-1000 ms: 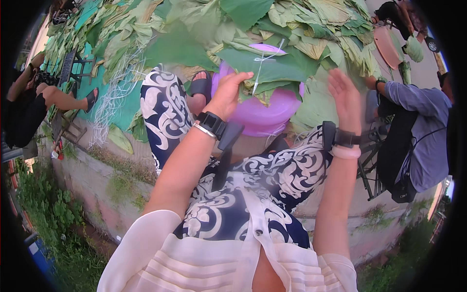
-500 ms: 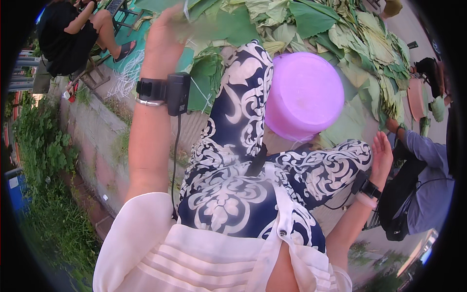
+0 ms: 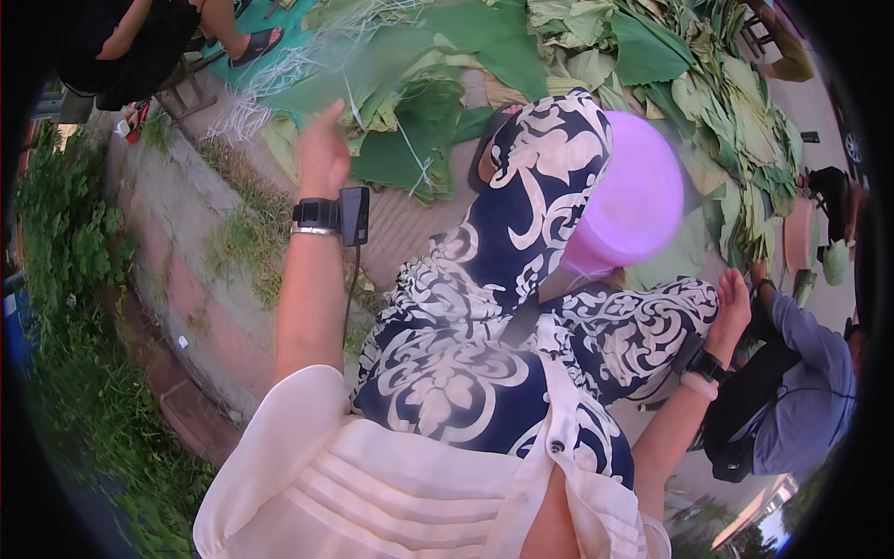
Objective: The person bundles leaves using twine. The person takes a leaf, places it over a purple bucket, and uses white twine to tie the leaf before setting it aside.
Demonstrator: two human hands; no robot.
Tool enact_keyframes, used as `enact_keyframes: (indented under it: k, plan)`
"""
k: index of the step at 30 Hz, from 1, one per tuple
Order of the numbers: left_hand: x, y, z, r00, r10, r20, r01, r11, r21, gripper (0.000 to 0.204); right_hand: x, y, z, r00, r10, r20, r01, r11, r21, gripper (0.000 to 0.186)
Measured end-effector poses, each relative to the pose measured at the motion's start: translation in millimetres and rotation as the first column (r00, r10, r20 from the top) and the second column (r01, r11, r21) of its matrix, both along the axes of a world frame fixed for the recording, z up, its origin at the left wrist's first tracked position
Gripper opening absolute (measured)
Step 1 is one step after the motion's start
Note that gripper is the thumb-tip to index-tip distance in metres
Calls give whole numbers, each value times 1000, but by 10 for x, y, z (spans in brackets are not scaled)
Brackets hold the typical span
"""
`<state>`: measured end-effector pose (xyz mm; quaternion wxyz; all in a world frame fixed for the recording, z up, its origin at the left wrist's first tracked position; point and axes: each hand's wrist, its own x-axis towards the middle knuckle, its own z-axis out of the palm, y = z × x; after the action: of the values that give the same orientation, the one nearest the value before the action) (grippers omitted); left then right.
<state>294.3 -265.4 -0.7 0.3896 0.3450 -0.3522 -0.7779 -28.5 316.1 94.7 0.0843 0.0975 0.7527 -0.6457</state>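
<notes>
Beside the near left edge of a stack of green leaves (image 3: 410, 154) is my left hand (image 3: 323, 154). Its fingers stretch away from me, nothing shows in its grasp, and part of the hand is turned from view. White string (image 3: 414, 152) lies across that stack. My right hand (image 3: 731, 306) is beside my right knee, its fingers extended and holding nothing. A purple plastic tub (image 3: 638, 191) stands upside down between my legs, partly hidden by my left knee.
A large heap of broad leaves (image 3: 736, 112) spreads beyond the tub. Loose white strings (image 3: 247, 116) lie on a green sheet (image 3: 279, 14) at the far left. One person (image 3: 805, 382) sits close on my right, another (image 3: 112, 56) at the far left. Weeds (image 3: 84, 373) grow along the left.
My left hand has drawn back toward me from over the leaves. The view has shifted, so the tub and leaves appear farther right. My right hand stays by my knee.
</notes>
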Motion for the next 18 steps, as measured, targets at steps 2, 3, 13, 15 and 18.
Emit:
enact_keyframes:
  k: [2, 3, 13, 15, 18]
  plan:
    - [65, 144, -193, 1000, 21, -23, -22, 999, -25, 25, -8, -12, -8, 1000, 12, -6, -12, 1000, 18, 31]
    - [83, 268, -259, 1000, 18, -11, -17, 996, 85, 26, -9, -11, -8, 1000, 17, -13, -17, 999, 34, 31]
    - [244, 636, -1323, 963, -20, 270, -119, 864, 490, 28, 2, -165, -35, 997, 61, -57, -48, 977, 210, 30]
    - [178, 696, -1226, 962, -18, 272, -114, 879, 462, 27, 13, -158, -40, 996, 63, -67, -46, 975, 219, 30]
    - [116, 728, -1073, 992, 78, 99, -113, 895, 431, 28, 36, -200, -27, 995, 65, -75, -46, 973, 225, 30]
